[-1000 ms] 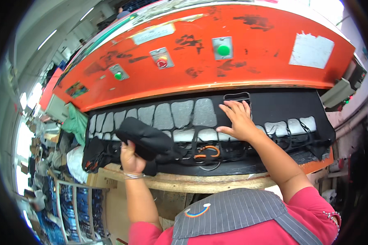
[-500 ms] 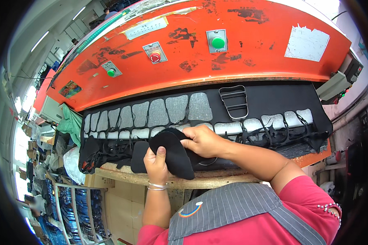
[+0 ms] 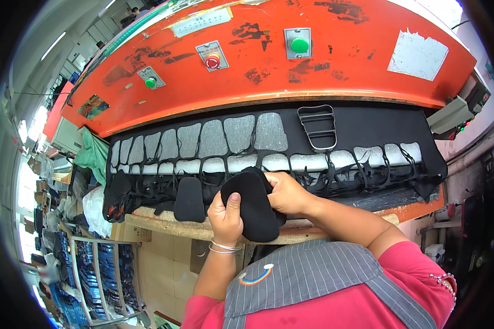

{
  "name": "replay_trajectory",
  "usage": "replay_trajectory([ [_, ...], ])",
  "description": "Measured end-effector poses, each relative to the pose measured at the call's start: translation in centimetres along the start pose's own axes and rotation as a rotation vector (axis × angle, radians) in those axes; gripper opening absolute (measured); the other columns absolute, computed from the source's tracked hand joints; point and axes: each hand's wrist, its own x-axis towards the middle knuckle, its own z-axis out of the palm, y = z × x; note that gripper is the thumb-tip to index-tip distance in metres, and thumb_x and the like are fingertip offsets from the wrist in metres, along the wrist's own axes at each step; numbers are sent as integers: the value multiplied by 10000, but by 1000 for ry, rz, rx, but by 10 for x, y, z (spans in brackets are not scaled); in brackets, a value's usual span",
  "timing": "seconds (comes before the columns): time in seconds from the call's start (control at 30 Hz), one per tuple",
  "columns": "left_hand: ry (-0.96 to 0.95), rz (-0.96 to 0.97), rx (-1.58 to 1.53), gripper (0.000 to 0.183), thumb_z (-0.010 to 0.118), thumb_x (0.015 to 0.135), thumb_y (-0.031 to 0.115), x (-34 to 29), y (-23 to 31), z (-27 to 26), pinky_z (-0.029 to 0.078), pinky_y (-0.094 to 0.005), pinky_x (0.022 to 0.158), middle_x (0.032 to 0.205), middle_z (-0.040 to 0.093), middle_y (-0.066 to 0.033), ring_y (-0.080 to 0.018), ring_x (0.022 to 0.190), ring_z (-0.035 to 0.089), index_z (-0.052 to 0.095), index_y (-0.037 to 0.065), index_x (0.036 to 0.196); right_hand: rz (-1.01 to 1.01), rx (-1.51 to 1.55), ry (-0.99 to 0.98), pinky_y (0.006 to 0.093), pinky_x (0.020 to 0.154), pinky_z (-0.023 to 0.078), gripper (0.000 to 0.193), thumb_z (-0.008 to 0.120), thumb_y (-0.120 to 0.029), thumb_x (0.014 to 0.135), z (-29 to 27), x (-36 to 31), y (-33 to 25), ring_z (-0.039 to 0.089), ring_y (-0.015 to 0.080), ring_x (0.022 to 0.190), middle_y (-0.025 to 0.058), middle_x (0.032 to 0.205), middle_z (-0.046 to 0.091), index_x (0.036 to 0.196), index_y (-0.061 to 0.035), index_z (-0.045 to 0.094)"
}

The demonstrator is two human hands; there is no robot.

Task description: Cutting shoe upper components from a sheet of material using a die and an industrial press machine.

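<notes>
Wood-edged desk (image 3: 159,221) stretched in front; over it, left hand (image 3: 226,219) and right hand (image 3: 288,193) kept a firm grip on at least two black pads (image 3: 252,211), long axis pointing away, far end leaning left! One loose pad (image 3: 190,200) lay leftward; beyond, one metal frame (image 3: 319,133).

matt black cloth-like pieces (image 3: 251,205), smooth metal frame (image 3: 318,117), glossy orange panel (image 3: 274,86), rough wooden edge (image 3: 170,222), matt white paper (image 3: 417,55)

left fingers (image 3: 217,208): partly hidden behind black pieces (image 3: 252,211) | orange machine (image 3: 357,71): top cut off
</notes>
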Motion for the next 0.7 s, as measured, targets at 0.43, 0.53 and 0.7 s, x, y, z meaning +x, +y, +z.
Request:
replay_trajectory([
  [0.43, 174, -408, 44, 286, 592, 941, 282, 43, 5, -107, 483, -258, 570, 811, 623, -34, -96, 656, 567, 587, -5, 949, -99, -510, 641, 370, 804, 510, 478, 751, -241, 789, -139, -15, -9, 631, 235, 930, 190, 1006, 652, 1157, -3, 560],
  [0.53, -1, -489, 527, 336, 576, 938, 310, 65, -24, -180, 505, -315, 642, 835, 645, -81, -161, 713, 621, 619, -23, 955, -185, -1423, 630, 452, 1002, 379, 779, 796, -416, 705, -162, -23, -12, 461, 360, 1218, 281, 1274, 496, 1318, -62, 471],
  [0.7, -136, -343, 1501, 410, 507, 945, 347, 77, -64, -222, 484, -438, 779, 896, 651, -236, -387, 831, 634, 639, -42, 954, 181, -1405, 571, 494, 1119, 201, 941, 827, -510, 580, -187, -21, 12, 236, 418, 1380, 303, 1443, 296, 1357, -131, 455],
])
